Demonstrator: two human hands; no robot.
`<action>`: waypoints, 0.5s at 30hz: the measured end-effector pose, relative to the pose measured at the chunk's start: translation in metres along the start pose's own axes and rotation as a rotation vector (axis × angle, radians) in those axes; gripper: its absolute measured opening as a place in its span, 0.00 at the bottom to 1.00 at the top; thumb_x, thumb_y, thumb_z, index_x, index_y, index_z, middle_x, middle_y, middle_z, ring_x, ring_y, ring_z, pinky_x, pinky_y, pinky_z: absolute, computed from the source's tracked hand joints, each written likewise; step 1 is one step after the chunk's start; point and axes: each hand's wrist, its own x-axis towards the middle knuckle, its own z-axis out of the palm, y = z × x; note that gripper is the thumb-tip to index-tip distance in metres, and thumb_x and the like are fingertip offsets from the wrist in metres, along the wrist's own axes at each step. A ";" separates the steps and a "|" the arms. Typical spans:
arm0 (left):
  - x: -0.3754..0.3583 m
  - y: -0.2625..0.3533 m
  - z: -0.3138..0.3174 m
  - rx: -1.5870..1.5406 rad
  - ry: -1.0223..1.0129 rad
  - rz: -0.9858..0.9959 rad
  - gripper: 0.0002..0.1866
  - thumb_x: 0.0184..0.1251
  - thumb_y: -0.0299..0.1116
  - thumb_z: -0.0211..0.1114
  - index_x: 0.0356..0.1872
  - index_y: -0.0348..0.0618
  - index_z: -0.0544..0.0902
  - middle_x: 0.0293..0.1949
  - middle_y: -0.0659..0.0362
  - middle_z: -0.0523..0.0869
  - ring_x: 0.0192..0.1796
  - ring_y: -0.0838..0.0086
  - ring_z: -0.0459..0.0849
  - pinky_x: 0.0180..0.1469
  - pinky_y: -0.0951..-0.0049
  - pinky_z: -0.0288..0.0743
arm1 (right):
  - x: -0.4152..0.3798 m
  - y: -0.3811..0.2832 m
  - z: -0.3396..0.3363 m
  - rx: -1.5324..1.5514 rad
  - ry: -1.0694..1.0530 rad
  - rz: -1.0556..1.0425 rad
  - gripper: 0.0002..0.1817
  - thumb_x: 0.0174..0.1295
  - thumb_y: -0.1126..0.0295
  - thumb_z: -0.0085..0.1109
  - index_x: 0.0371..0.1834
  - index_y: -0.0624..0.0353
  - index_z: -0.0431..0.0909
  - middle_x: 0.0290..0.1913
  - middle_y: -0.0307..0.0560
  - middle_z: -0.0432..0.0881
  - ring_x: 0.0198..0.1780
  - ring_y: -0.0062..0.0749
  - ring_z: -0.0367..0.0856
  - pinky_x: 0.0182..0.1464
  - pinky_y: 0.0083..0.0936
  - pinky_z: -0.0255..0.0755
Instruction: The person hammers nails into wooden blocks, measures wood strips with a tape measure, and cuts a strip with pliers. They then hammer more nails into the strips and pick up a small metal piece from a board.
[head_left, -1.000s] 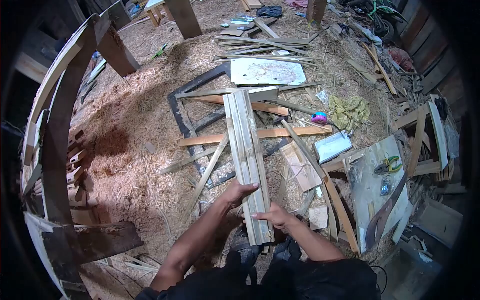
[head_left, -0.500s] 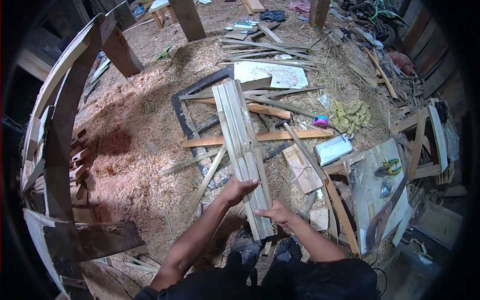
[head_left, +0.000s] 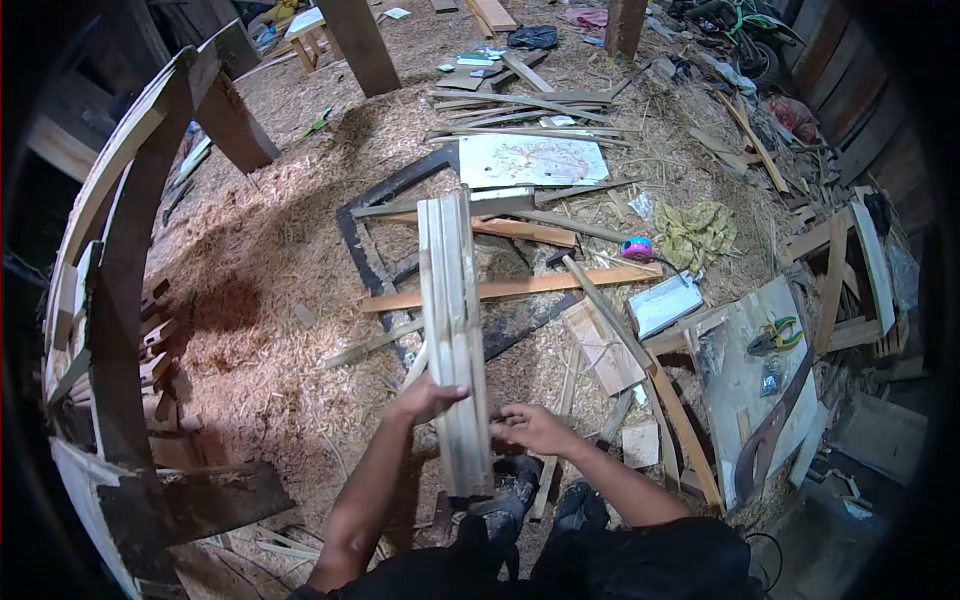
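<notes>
A bundle of long pale wood strips (head_left: 450, 310) stands tilted in front of me, its far end over a dark frame on the floor. My left hand (head_left: 428, 400) is closed around the bundle's left side, thumb across the top face. Just right of the strips is my right hand (head_left: 540, 430), its fingers loosely bent and apart, pointing at the bundle's edge; it holds nothing that I can see. Beneath the strips lie the dark rectangular frame (head_left: 357, 235) and an orange-brown wooden batten (head_left: 520, 287).
Wood shavings (head_left: 240, 330) cover the floor. To the right are a pink and blue tape measure (head_left: 636, 248), a white box (head_left: 666, 304), a yellowish cloth (head_left: 696, 235) and pliers (head_left: 774, 337) on a board (head_left: 725, 400). A curved wooden structure (head_left: 125, 260) rises at left.
The bundle has shifted left and turned more upright in view, my left hand moving with it. My right hand has come off the bundle's near end.
</notes>
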 end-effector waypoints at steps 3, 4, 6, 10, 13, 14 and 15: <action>-0.031 -0.009 -0.026 0.134 -0.020 -0.114 0.30 0.60 0.26 0.76 0.64 0.36 0.77 0.55 0.52 0.87 0.57 0.64 0.85 0.64 0.63 0.78 | -0.002 -0.019 -0.024 -0.155 0.216 -0.101 0.27 0.70 0.56 0.65 0.62 0.67 0.76 0.53 0.56 0.84 0.54 0.39 0.86 0.53 0.32 0.82; -0.051 0.002 -0.018 0.173 0.000 -0.188 0.31 0.59 0.28 0.77 0.65 0.36 0.77 0.56 0.50 0.87 0.58 0.63 0.85 0.65 0.63 0.78 | 0.000 -0.021 -0.030 -0.142 0.318 -0.144 0.28 0.70 0.58 0.65 0.65 0.67 0.73 0.55 0.56 0.82 0.53 0.39 0.86 0.50 0.30 0.83; -0.072 0.009 -0.003 0.303 0.020 -0.266 0.30 0.60 0.32 0.78 0.63 0.37 0.78 0.55 0.48 0.87 0.57 0.63 0.86 0.63 0.64 0.78 | 0.006 -0.035 -0.039 -0.126 0.569 -0.225 0.33 0.71 0.61 0.64 0.73 0.65 0.64 0.62 0.61 0.76 0.53 0.39 0.86 0.46 0.28 0.83; -0.071 0.004 0.011 0.636 0.054 -0.229 0.22 0.59 0.37 0.80 0.52 0.38 0.85 0.46 0.54 0.90 0.50 0.70 0.88 0.56 0.68 0.80 | 0.037 -0.059 -0.072 -0.193 0.819 -0.374 0.43 0.70 0.67 0.63 0.82 0.59 0.47 0.67 0.65 0.68 0.46 0.36 0.83 0.41 0.27 0.81; -0.052 -0.009 -0.009 0.560 0.237 -0.111 0.21 0.66 0.45 0.74 0.50 0.37 0.86 0.38 0.58 0.90 0.41 0.75 0.86 0.49 0.72 0.79 | 0.056 -0.076 -0.097 -0.360 0.805 -0.382 0.42 0.69 0.68 0.63 0.82 0.59 0.49 0.61 0.61 0.73 0.41 0.34 0.82 0.41 0.27 0.80; -0.042 0.005 -0.010 0.566 0.308 -0.101 0.21 0.68 0.46 0.73 0.49 0.36 0.86 0.37 0.59 0.89 0.40 0.75 0.85 0.48 0.72 0.78 | 0.061 -0.078 -0.102 -0.410 0.802 -0.375 0.41 0.69 0.68 0.63 0.82 0.59 0.50 0.60 0.60 0.74 0.40 0.33 0.82 0.41 0.28 0.79; -0.032 0.021 -0.011 0.573 0.380 -0.089 0.21 0.70 0.47 0.71 0.49 0.36 0.86 0.37 0.59 0.89 0.39 0.75 0.84 0.47 0.72 0.77 | 0.068 -0.081 -0.107 -0.458 0.799 -0.371 0.41 0.69 0.68 0.63 0.81 0.59 0.51 0.58 0.59 0.75 0.39 0.33 0.82 0.41 0.28 0.79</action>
